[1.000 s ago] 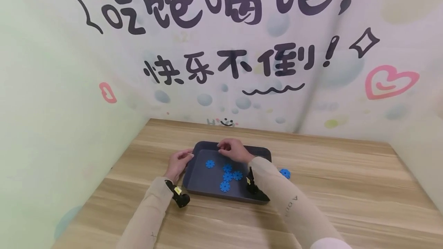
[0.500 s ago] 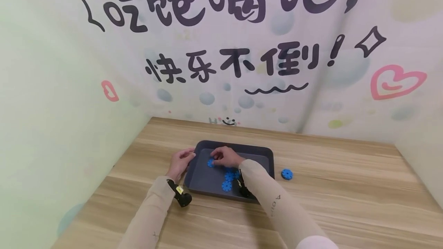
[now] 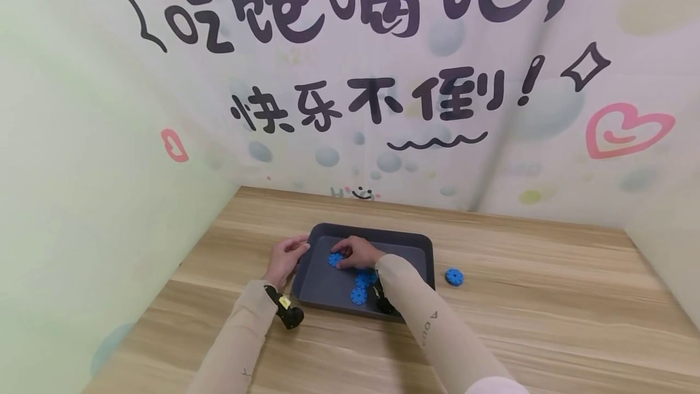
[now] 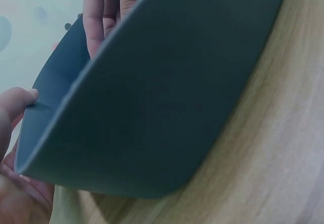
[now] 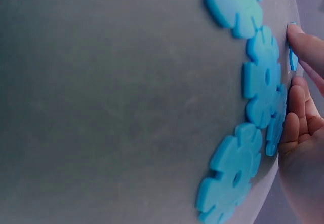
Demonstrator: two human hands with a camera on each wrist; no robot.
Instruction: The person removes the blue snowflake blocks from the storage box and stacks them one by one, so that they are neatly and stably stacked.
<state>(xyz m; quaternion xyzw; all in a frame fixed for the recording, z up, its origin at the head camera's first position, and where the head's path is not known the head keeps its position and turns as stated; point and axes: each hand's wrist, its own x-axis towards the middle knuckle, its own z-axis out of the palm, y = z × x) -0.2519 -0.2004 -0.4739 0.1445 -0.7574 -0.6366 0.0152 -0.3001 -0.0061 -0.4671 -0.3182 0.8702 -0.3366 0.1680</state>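
So, the dark-grey rectangular tray (image 3: 321, 287) holds blue notched discs (image 3: 358, 295). Right fingers (image 3: 344, 244), half-closed, pinch one; left fingers (image 3: 297, 241) grip the tray.

Right grip (image 5: 307, 143), fingertip over blue disc (image 5: 293, 61); four nearer discs (image 5: 261, 79) on grey tray (image 5: 126, 92).

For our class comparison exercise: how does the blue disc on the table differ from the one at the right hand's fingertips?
The table disc lies outside the tray; the fingertip disc is within it. The table disc is untouched; the fingertip disc is held by the right hand. The table disc shows whole; the fingertip disc is partly covered. Both are blue, round and notched around the edge.
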